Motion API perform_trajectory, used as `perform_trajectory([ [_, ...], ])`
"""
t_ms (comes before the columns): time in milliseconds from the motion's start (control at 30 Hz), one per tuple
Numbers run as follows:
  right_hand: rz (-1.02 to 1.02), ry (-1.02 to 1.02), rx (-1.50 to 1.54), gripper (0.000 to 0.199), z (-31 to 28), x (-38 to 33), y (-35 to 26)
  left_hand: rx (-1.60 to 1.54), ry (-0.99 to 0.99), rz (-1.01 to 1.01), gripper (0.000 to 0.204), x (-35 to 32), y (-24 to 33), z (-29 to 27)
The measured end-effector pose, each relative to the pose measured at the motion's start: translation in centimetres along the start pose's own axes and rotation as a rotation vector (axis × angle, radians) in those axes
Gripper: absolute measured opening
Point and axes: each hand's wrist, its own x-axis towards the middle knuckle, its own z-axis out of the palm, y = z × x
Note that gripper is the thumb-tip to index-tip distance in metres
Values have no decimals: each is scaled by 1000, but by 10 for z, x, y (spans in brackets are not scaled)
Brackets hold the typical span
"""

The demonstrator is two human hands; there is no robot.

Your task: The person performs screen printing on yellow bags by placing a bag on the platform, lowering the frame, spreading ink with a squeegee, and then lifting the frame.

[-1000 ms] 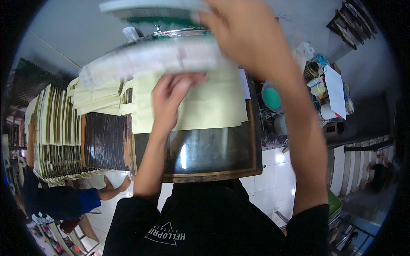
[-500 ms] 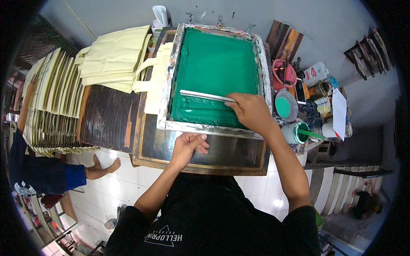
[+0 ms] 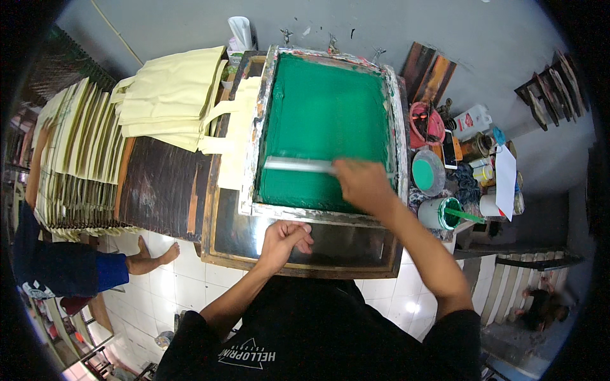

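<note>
A silk-screen frame [image 3: 246, 152] with paint-smeared white edges lies on the dark table board, its mesh coated with green ink [image 3: 324, 101]. My right hand [image 3: 365, 187] grips one end of a long, light-coloured squeegee [image 3: 295, 166]. The squeegee lies crosswise over the ink in the nearer half of the screen, blurred by motion. Just below the frame's near edge, my left hand [image 3: 287, 244] hovers with loosely curled fingers and nothing visible in them. Part of a pale yellow bag [image 3: 232, 143] sticks out from under the frame's left side.
Pale yellow bags [image 3: 171, 89] lie stacked at left, beside a rack of hanging bags [image 3: 82, 140]. Another person [image 3: 70, 267] stands there. At right are an ink tub [image 3: 438, 213] with a green stick, a bowl of green ink [image 3: 427, 173], a phone [image 3: 450, 149] and bottles.
My right hand and the squeegee have shifted slightly within the screen, farther from its near edge. My left hand stays near the frame's near edge. The whole view has dropped slightly.
</note>
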Motion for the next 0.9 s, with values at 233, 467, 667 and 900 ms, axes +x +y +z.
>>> perform_trajectory([
  [233, 204, -76, -41, 29, 5, 124, 136, -82, -102, -157, 28, 3, 21, -1],
  [467, 325, -132, 253, 34, -29, 179, 161, -101, -15, -119, 33, -26, 33, -25],
  [667, 272, -189, 65, 37, 1, 210, 172, 506, 493, 373, 35, -39, 24, -79],
  [900, 314, -37, -27, 35, 10, 205, 157, 764, 512, 470, 27, -32, 30, -81],
])
